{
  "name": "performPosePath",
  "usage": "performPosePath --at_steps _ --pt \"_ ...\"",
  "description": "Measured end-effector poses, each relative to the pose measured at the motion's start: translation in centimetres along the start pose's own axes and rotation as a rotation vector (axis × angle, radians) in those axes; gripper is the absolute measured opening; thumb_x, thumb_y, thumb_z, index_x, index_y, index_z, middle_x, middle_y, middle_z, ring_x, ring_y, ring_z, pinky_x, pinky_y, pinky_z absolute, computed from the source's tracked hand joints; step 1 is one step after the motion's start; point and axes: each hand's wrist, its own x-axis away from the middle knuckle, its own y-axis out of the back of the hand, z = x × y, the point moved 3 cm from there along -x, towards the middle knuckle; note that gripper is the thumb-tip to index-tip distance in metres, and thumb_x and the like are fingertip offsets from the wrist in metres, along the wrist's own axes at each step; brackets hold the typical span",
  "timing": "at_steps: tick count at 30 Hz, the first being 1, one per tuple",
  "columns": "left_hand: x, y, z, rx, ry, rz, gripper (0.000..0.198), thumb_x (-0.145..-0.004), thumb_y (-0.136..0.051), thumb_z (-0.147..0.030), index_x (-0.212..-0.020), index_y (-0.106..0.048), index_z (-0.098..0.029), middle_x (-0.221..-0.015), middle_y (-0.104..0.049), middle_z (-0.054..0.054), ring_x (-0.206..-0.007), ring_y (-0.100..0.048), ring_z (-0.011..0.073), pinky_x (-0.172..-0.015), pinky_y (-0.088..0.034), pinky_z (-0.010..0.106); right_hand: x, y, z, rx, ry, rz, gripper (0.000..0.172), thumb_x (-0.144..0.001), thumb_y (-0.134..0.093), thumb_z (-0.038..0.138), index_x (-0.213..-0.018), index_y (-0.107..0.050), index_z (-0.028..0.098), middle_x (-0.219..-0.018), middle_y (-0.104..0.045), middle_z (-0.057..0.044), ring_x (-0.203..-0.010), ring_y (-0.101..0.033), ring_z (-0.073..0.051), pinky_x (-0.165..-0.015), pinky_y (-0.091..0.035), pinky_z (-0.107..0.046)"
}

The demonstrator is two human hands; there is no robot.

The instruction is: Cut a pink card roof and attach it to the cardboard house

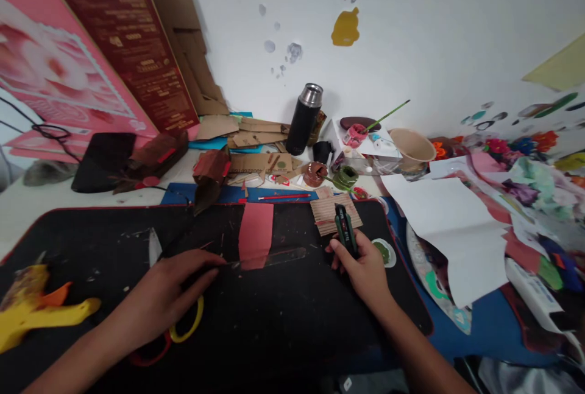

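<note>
My left hand [167, 293] pinches the near end of a clear plastic ruler [286, 255] between thumb and fingers. The ruler lies across the lower part of a pinkish-red paper strip [256, 229] on the black mat. Beneath that hand is a pair of scissors [195, 324] with red and yellow handles; its middle is hidden. My right hand [365, 269] is closed around a dark green utility knife [345, 229], held upright; no blade shows. Behind the knife lies a piece of corrugated cardboard [322, 214], partly covered by it.
A yellow glue gun [50, 315] rests at the left. Paint jars [315, 173], a red pencil [284, 197] and a black thermos [302, 123] stand or lie behind the mat [292, 333]. White paper sheets [457, 217] overlap a palette [423, 260] at the right.
</note>
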Motion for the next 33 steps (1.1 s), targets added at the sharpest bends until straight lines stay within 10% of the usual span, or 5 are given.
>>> performPosePath --at_steps 11,15,23,33 --pt "-2.4 -2.2 -1.4 -0.117 -0.129 -0.058 0.027 -0.107 -0.049 -0.025 -0.116 -0.074 -0.020 -0.106 -0.077 0.008 -0.097 -0.072 0.0208 -0.087 -0.060 0.034 -1.0 -4.5 3.2 0.290 0.345 0.105 0.020 -0.096 -0.068 0.044 -0.095 -0.071 0.024 -0.077 -0.074 -0.002 -0.061 -0.066 -0.020 -0.057 -0.048 -0.028" --pt "-1.2 -1.2 -1.8 -0.199 -0.123 -0.131 0.024 -0.106 -0.053 -0.025 -0.122 -0.071 -0.020 -0.119 -0.072 0.010 -0.110 -0.068 0.0237 -0.097 -0.057 0.039 -1.1 -5.0 2.7 0.350 0.433 0.132 0.019 -0.099 -0.065 0.042 -0.100 -0.073 0.024 -0.085 -0.078 -0.005 -0.064 -0.070 -0.021 -0.056 -0.049 -0.028" --pt "3.4 -2.5 -3.3 -0.287 -0.349 0.094 0.010 -0.100 -0.060 -0.022 -0.106 -0.068 -0.022 -0.098 -0.072 0.005 -0.093 -0.066 0.0244 -0.088 -0.051 0.039 -0.9 -5.3 1.8 0.366 0.425 0.119 0.021 -0.101 -0.063 0.043 -0.102 -0.073 0.024 -0.089 -0.080 -0.007 -0.071 -0.074 -0.023 -0.057 -0.052 -0.029" --pt "3.7 -1.9 -1.6 -0.412 -0.378 0.100 0.028 -0.102 -0.047 -0.008 -0.110 -0.070 -0.022 -0.101 -0.073 0.006 -0.092 -0.065 0.0232 -0.090 -0.051 0.038 -1.2 -5.7 2.1 0.394 0.475 0.159 0.020 -0.102 -0.064 0.039 -0.112 -0.073 0.023 -0.105 -0.080 -0.010 -0.095 -0.077 -0.028 -0.081 -0.059 -0.035"
